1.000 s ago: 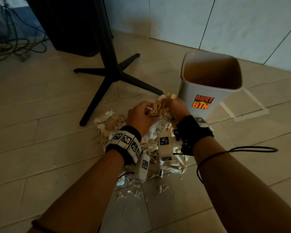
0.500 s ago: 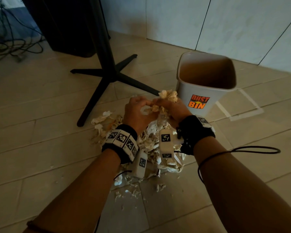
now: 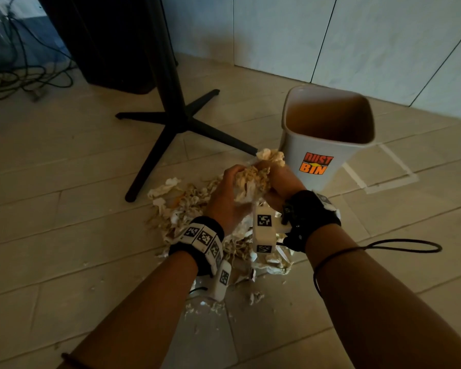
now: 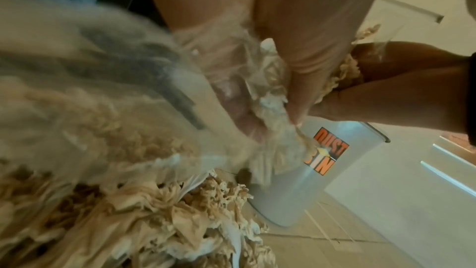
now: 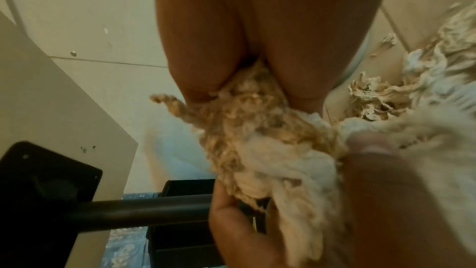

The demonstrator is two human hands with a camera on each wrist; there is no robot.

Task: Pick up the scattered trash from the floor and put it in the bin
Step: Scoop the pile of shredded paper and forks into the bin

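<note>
A loose wad of crumpled beige and white paper shreds [image 3: 253, 179] is held between the left hand [image 3: 225, 198] and the right hand [image 3: 282, 182], lifted just above the larger heap of torn paper and thin clear plastic film [image 3: 186, 206] that lies spread on the pale tiled floor [image 3: 64, 235]. The fingers of both hands are curled inward around the wad and press it from either side; in the right wrist view a tuft is seen squeezed out between two fingers, and in the left wrist view strands are seen trailing below the grip. The white plastic bin with the orange "DUST BIN" label [image 3: 328, 145] stands upright just beyond and to the right of the hands, its mouth open and, as far as can be seen, nothing inside.

The step in hand is judged to be the carry of this handful to the bin — most of the trash is not yet collected. Loss of material is the main risk: the wad is compressed rather than enclosed, so loose strands may be shed on the way, or dropped against the bin's near wall if the hands are not raised clear of the rim. The light bin may also be tipped if its edge is struck. The black metal stand leg [image 3: 224, 139] lies close by and could be knocked — small crumbs [image 3: 256, 296] nearer the person may be overlooked.
</note>
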